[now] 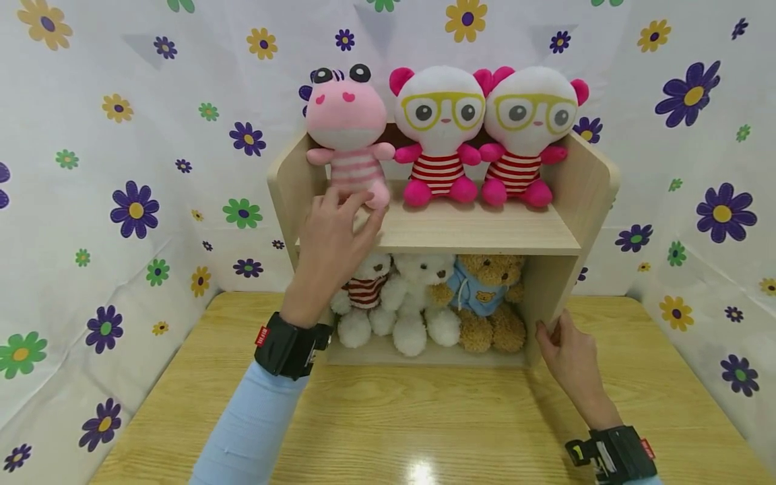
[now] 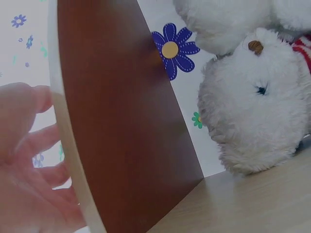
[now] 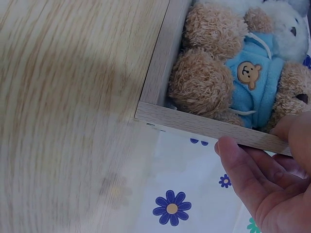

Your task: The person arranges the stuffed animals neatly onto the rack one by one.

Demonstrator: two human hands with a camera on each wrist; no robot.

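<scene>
On the upper board of a small wooden shelf unit [image 1: 479, 229] sits a pink plush toy [image 1: 348, 124] with big raised eyes and a striped body. My left hand [image 1: 333, 232] is at its lower body, thumb and index finger at one pink foot, covering the other leg. In the left wrist view the board's edge hides the left fingertips, and the pink toy is out of sight. My right hand [image 1: 570, 357] grips the front edge of the right side panel [image 3: 204, 124], low down. Its thumb lies inside and its fingers outside.
Two plush pandas [image 1: 439, 128] with yellow glasses sit to the right on the upper board. Below are two white teddy bears [image 1: 418, 296], one in a striped top, and a brown bear [image 1: 475, 330] in a blue hoodie. The unit stands on a wooden table [image 1: 388, 417] against flowered cloth.
</scene>
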